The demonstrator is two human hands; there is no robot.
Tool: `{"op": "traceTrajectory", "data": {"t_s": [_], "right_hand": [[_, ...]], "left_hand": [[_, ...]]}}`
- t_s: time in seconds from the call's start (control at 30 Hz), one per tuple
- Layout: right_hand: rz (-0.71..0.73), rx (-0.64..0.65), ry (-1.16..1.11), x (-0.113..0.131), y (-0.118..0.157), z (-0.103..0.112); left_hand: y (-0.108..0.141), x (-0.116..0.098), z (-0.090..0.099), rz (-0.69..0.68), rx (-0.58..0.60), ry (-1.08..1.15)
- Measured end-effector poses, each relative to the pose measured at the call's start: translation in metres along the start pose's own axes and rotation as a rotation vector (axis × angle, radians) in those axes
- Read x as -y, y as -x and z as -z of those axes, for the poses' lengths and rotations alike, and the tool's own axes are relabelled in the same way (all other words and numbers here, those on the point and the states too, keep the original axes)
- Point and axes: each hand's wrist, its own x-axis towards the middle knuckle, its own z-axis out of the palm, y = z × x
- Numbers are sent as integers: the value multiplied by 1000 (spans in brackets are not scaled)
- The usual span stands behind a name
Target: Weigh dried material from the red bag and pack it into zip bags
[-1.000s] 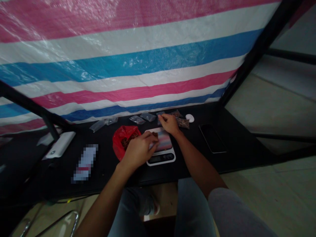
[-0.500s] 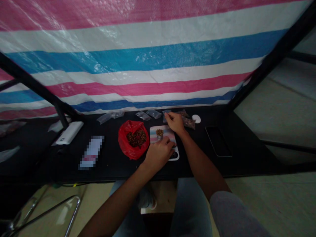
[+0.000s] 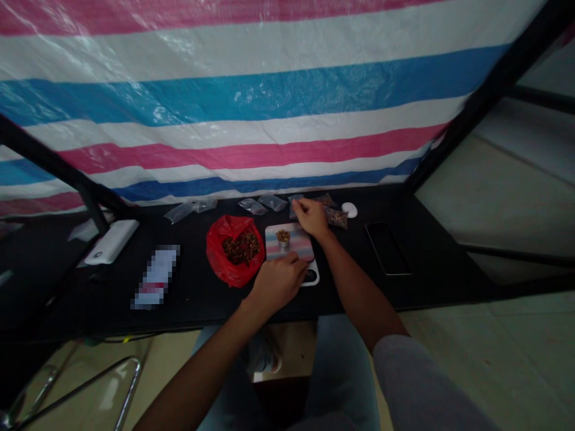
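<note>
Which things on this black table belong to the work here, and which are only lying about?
Part of the work: left hand at the digital scale; small metal cup on it; red plastic bag of brown pieces; right hand on small plastic bags.
Lying about: white power bank, blurred packet, black phone, small white disc.

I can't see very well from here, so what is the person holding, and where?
The right hand seems to pinch a small clear plastic bag by its edge, between the fingertips. The left hand holds nothing that shows; its fingers rest on the kitchen scale.
</note>
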Motion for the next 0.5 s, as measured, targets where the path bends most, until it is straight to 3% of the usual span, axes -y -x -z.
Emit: {"op": "traceTrajectory", "data": {"t_s": [0.3, 0.5], "right_hand": [[0, -12, 3, 2, 0, 1], [14, -12, 11, 1, -1, 1]], "left_hand": [[-2, 0, 0, -65, 14, 32], [-8, 26, 32, 79, -163, 94]]}}
